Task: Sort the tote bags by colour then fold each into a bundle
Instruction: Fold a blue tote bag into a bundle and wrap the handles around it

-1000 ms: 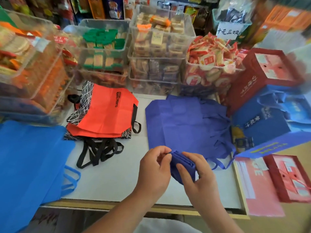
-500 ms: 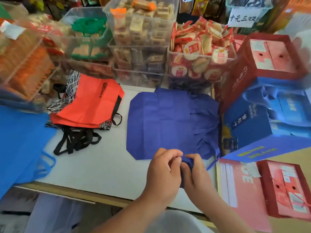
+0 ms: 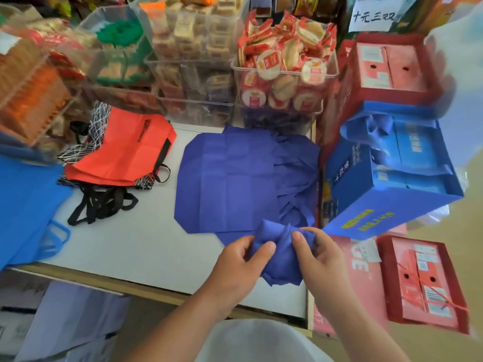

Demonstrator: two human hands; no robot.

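Curling fingers point(image 3: 264, 250) round the purple bundle point(image 3: 281, 265), left hand point(image 3: 241, 262) and right hand point(image 3: 320, 256) are risking it springing open (stiff fabric, likely) if either grip slackens.

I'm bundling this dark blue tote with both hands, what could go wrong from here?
The bundle looks loose, flaps hanging below the left hand and right hand; it may spring open once released. It is held near the front edge of the table, so a slip could drop it off.
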